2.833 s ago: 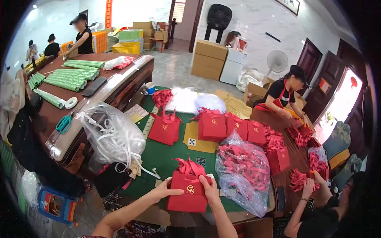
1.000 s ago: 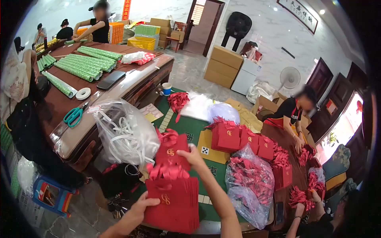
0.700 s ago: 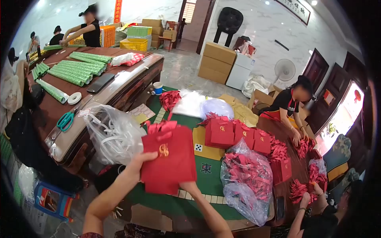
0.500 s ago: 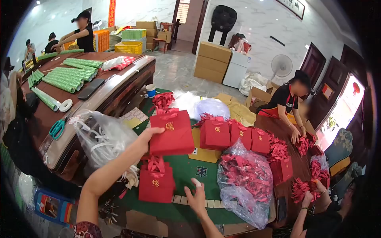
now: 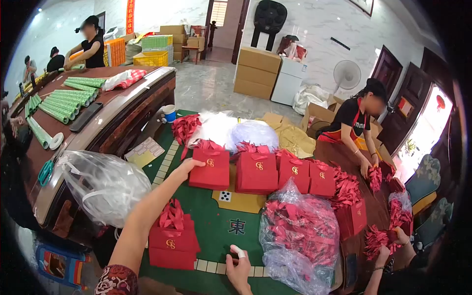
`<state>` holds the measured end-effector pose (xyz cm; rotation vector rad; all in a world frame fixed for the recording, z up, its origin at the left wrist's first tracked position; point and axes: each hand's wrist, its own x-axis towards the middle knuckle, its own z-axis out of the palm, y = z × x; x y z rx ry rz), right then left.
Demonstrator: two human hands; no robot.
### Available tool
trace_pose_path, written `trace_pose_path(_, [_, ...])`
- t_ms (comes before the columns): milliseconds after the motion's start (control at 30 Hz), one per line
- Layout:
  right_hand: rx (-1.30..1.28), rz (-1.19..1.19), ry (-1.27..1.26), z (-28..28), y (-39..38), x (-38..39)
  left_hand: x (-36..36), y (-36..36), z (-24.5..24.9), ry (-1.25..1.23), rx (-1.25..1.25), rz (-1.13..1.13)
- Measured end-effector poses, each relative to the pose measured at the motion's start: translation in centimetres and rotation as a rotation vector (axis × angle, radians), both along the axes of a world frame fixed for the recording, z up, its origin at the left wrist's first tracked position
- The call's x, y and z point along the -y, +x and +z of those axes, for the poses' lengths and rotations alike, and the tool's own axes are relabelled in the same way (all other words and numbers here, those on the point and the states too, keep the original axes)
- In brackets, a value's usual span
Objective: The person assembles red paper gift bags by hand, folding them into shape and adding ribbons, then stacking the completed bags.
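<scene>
My left hand (image 5: 186,168) grips the upper left edge of a stack of red gift bags (image 5: 211,169) with gold lettering, at the left end of a row of similar red bags (image 5: 257,172) on the green mat. Near the mat's front edge my right hand (image 5: 238,269) holds nothing; its fingers are apart and a white wrapping covers one fingertip. Another pile of red bags (image 5: 172,243) with ribbon handles lies left of it. To its right sits a clear plastic bag (image 5: 300,226) filled with red ribboned items.
At left, a wooden table (image 5: 118,105) bears green rolls (image 5: 64,104), teal scissors (image 5: 45,172) and a clear bag of white strips (image 5: 105,184). A paper cup (image 5: 169,114) stands behind the mat. Co-workers (image 5: 354,118) handle red ribbons at right; others are at back left.
My left hand has brought the raised stack of red bags back and down to the row's left end. My right hand has drawn lower and slightly left. The view has shifted.
</scene>
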<state>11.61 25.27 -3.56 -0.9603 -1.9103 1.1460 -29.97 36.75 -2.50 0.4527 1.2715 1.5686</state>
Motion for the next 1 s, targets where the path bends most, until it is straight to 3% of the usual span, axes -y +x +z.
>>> trace_pose_path(200, [0.038, 0.049, 0.021, 0.0, 0.2, 0.2, 0.9, 0.1, -0.5, -0.098, -0.016, -0.084])
trace_pose_path(533, [0.096, 0.068, 0.191, 0.6, -0.1, 0.4, -3.3, 0.2, 0.6, -0.126, -0.100, -0.090])
trace_pose_path(800, [0.089, 0.071, 0.100, 0.1, -0.1, 0.3, -3.6, 0.6, 0.7, -0.137, -0.185, -0.055])
trace_pose_path(933, [0.126, 0.072, 0.156, 0.6, 0.0, 0.2, -6.0, -3.1, -4.8, -0.199, -0.344, -0.044])
trace_pose_path(1000, [0.101, 0.075, 0.115, 0.7, -0.2, 0.2, -3.4, 0.0, -0.4, -0.221, -0.346, 0.019])
